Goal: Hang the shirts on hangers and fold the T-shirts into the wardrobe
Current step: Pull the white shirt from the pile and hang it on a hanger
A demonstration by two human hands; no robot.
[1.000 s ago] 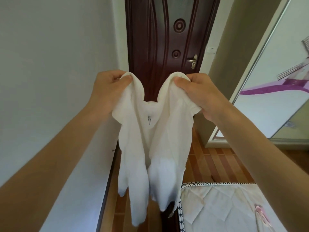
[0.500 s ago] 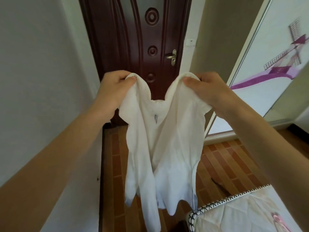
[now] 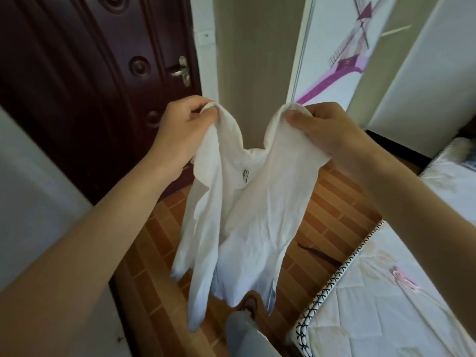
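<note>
Hands held the garment up in mid-air, one at each shoulder. The left hand [image 3: 180,132] pinched the left shoulder of the white T-shirt [image 3: 239,207] between thumb and curled fingers, and the right hand [image 3: 327,135] gripped the other shoulder the same way, the two hands apart with the neckline sagging between them. A small label showed inside the collar. The body of the T-shirt hung down loose and rumpled over the wooden floor [image 3: 332,202], its hem clear of the bed [image 3: 386,305] that stood at the lower right. Beyond the hands were a dark door [image 3: 90,86] and, to the right, a sliding wardrobe panel [image 3: 342,47] with a purple windmill print.

By my judgement this was the start of the folding step: the T-shirt was lifted and spread by its shoulders but not yet laid flat or creased. The next move would likely call for a flat surface, and the bed was the nearest one in view; the fabric would need to be lowered so that it spread without bunching, sleeves turned in, then doubled up. Soft and limp as it looked, it might twist on the way down, so both shoulders wanted an even hold. No hangers were in view.
</note>
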